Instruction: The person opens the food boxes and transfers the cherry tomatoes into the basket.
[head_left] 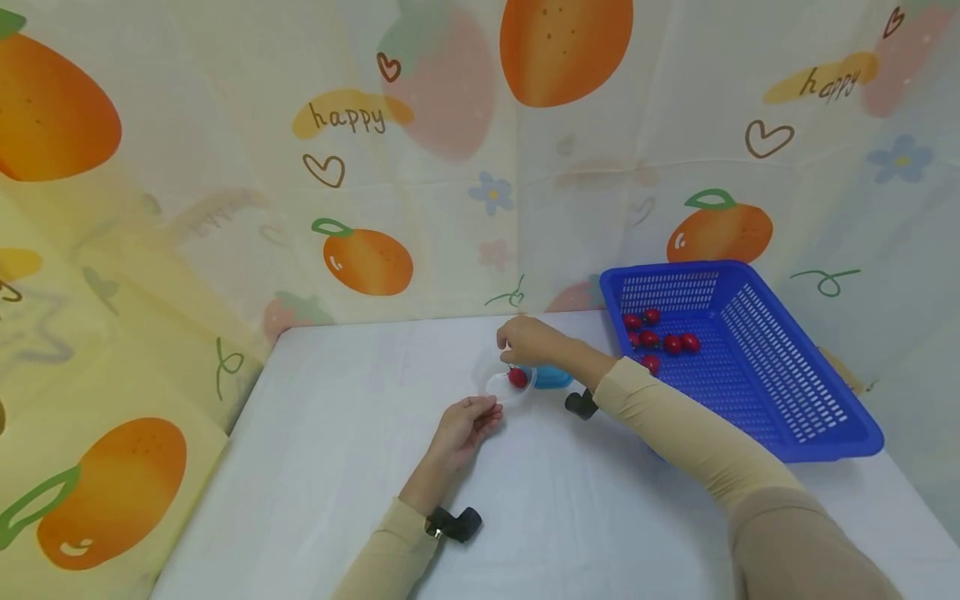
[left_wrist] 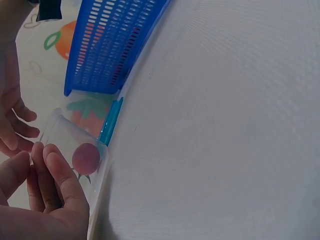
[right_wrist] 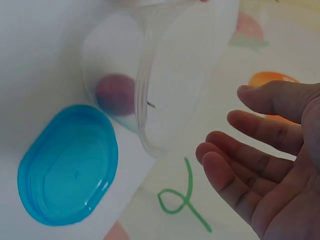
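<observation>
My left hand (head_left: 461, 433) pinches the rim of a clear plastic container (right_wrist: 175, 60) between thumb and fingers. Inside lies a single cherry tomato (head_left: 517, 378), red, with green sepals visible in the left wrist view. Just above the container's mouth is my right hand (head_left: 534, 340). Its fingers are loosely bent, and the right wrist view shows nothing between them. A shallow, see-through blue oval dish (right_wrist: 70, 167) sits on the table right beside the container, partly behind the right forearm in the head view.
To the right stands a blue plastic basket (head_left: 765, 375) with slotted walls, holding several cherry tomatoes (head_left: 672, 343) at its left end. The right forearm passes in front of its near left corner. White cloth covers the table (head_left: 360, 467); a fruit-print curtain (head_left: 450, 200) hangs behind.
</observation>
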